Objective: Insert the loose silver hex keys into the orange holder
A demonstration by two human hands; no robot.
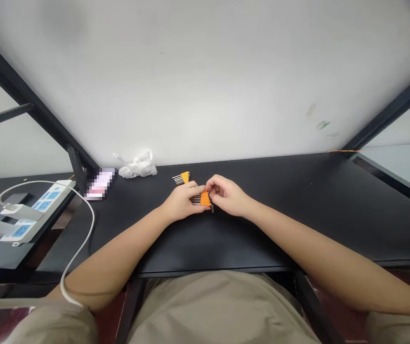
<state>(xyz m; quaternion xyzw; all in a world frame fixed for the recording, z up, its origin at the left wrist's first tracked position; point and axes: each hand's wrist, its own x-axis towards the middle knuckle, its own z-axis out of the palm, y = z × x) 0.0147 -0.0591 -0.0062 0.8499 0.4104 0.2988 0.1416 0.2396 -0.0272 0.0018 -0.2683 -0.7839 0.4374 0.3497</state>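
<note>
At the far left of the black table (273, 229), one white power strip (45, 204) with blue panels carries two white plugs (20, 210), and one white cable (92, 224) loops from it toward the near edge. To the right lie one pixelated item (99, 184), too blurred to name, and one crumpled plastic bag (138, 166). Next come two orange-backed pin strips. One loose strip (181, 177) sits on the table just beyond the hands, and the other, the held strip (205, 199), is between them near the table's middle. The left hand (181, 201) is clamped over the held strip's pins, while the right hand (226, 195) curls its fingers together at the orange back, beside one small metal tip (211, 208) that juts toward the near side. Whether that tip belongs to the strip is hard to tell. The pins on each strip are too small to count exactly. Such close work goes best with the left hand kept firm and the pins kept square, leaving the right fingertips free for fine control, with both forearms low and steady.
</note>
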